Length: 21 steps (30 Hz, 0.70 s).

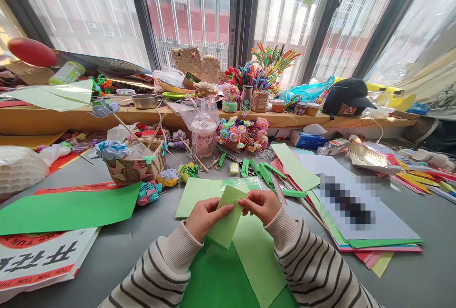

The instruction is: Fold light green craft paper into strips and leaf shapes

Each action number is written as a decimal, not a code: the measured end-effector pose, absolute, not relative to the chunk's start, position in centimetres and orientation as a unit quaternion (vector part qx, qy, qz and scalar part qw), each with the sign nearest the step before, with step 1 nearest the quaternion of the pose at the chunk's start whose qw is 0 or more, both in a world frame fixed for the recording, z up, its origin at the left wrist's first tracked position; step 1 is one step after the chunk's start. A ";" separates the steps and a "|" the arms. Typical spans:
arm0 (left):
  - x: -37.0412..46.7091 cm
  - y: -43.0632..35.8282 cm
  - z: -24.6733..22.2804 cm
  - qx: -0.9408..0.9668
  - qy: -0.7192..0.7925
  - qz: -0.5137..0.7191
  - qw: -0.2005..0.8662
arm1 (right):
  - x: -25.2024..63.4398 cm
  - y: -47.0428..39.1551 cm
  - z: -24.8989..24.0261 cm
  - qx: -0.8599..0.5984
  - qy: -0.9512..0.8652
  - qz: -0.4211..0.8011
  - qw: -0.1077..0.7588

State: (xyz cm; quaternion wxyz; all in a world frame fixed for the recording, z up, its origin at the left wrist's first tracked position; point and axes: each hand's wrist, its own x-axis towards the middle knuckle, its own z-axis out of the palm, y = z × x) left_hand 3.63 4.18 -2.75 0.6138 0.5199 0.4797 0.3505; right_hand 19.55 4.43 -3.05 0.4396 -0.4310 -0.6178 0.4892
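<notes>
A light green piece of paper [228,227] is held up between my hands over the table. My left hand [205,216] pinches its left side, thumb on top. At its upper right edge, the thumb and fingers of my right hand [261,205] close on the same paper. Beneath lie a dark green sheet [210,277] and a light green strip [261,263] on top of it. Another light green sheet [195,196] lies just beyond my left hand. Small folded green paper pieces [265,175] are scattered beyond my right hand.
To the right is a stack of coloured paper with a white sheet [384,213] on top. At left lie a green sheet [71,210] and a printed bag [46,260]. A basket [133,168], a lidded cup [204,139] and paper flowers [242,132] stand toward the windowsill.
</notes>
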 end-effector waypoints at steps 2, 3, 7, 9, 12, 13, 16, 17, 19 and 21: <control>3.7 4.2 -2.9 0.521 0.480 0.352 0.611 | 19.5 4.4 -3.1 -0.435 -0.627 0.470 0.443; 3.7 4.2 -3.0 0.521 0.480 0.352 0.611 | 19.5 4.4 -3.1 -0.436 -0.632 0.462 0.443; 3.8 4.3 -3.1 0.518 0.476 0.355 0.616 | 19.6 4.3 -3.3 -0.437 -0.645 0.450 0.436; 3.8 4.3 -3.1 0.514 0.474 0.358 0.619 | 19.6 4.4 -3.3 -0.436 -0.648 0.449 0.435; 3.9 4.2 -3.1 0.512 0.474 0.359 0.620 | 19.6 4.4 -3.3 -0.435 -0.648 0.450 0.434; 3.9 4.1 -3.0 0.512 0.475 0.358 0.619 | 19.6 4.4 -3.3 -0.435 -0.648 0.450 0.434; 3.8 4.1 -2.9 0.515 0.477 0.373 0.607 | 19.7 4.4 -3.3 -0.439 -0.649 0.446 0.432; 3.8 4.2 -2.8 0.517 0.474 0.383 0.601 | 19.7 4.3 -3.3 -0.440 -0.650 0.446 0.431; 3.7 4.5 -2.8 0.521 0.462 0.397 0.598 | 19.7 4.3 -3.3 -0.439 -0.652 0.446 0.427; 3.7 4.7 -2.7 0.520 0.446 0.396 0.612 | 19.6 4.2 -3.2 -0.435 -0.657 0.447 0.423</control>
